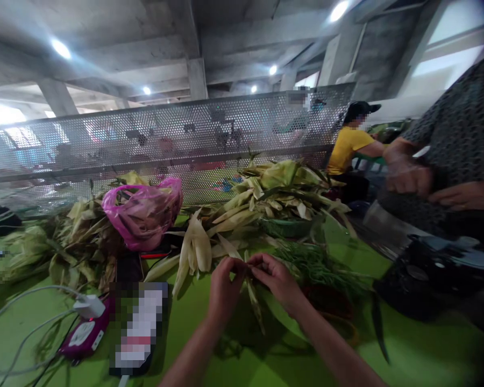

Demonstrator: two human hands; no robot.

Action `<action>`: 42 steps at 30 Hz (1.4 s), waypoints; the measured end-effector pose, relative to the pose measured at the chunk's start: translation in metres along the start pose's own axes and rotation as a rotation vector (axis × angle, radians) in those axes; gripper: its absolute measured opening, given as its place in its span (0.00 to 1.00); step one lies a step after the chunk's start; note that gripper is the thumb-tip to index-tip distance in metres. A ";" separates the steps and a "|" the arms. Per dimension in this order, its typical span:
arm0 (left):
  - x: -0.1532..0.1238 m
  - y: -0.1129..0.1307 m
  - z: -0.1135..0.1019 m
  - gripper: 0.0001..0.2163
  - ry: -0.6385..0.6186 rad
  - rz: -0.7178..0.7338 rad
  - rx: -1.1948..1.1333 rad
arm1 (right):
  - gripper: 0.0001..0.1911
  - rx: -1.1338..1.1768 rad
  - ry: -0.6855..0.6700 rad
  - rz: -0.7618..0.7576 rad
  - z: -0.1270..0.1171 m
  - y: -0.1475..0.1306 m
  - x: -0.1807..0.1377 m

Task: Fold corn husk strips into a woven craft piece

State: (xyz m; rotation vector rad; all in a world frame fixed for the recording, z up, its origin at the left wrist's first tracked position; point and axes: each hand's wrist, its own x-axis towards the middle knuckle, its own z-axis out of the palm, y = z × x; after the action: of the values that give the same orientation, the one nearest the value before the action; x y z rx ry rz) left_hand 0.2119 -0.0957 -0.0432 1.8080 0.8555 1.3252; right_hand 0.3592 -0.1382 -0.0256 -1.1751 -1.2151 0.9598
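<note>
My left hand and my right hand meet above the green table, fingers pinched together on a narrow strip of corn husk that hangs down between them. Both hands are closed on it. Just beyond them lie loose pale husk leaves and a bundle of thin green stalks. A green bowl sits under my right wrist, partly hidden.
Heaps of corn husks and a pink plastic bag line the perforated metal divider. A phone, charger and white cable lie at left. Another person's hands work at right over a black scale.
</note>
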 end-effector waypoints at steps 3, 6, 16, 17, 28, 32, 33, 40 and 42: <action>0.000 -0.004 0.000 0.03 0.017 0.017 -0.025 | 0.11 -0.004 -0.035 0.006 0.000 0.002 0.001; 0.001 -0.005 -0.001 0.03 0.016 0.018 -0.057 | 0.06 -0.099 0.003 -0.035 -0.001 0.004 0.001; -0.003 0.007 -0.007 0.07 0.012 -0.349 -0.576 | 0.02 -0.394 0.079 -0.190 -0.009 -0.002 -0.004; -0.003 0.006 -0.009 0.08 0.036 -0.376 -0.599 | 0.03 -0.404 0.088 -0.175 -0.010 -0.001 -0.004; -0.006 0.013 -0.010 0.08 -0.013 -0.496 -0.793 | 0.04 0.416 -0.011 0.081 -0.002 -0.012 -0.007; -0.005 0.014 -0.010 0.10 -0.069 -0.508 -0.924 | 0.04 0.602 -0.096 0.172 0.009 -0.008 -0.009; -0.005 0.014 -0.010 0.11 -0.082 -0.502 -0.927 | 0.03 0.595 -0.103 0.177 0.011 -0.007 -0.009; -0.003 0.005 -0.016 0.14 -0.003 -0.436 -0.668 | 0.04 0.367 -0.154 0.153 0.008 -0.008 -0.011; -0.002 0.000 -0.016 0.15 -0.002 -0.430 -0.630 | 0.05 0.304 -0.158 0.144 0.006 -0.008 -0.010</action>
State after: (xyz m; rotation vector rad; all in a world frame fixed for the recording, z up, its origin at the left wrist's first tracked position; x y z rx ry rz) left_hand 0.1964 -0.0949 -0.0405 1.0660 0.6724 1.1382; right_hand 0.3517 -0.1488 -0.0195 -0.9675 -1.0715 1.3161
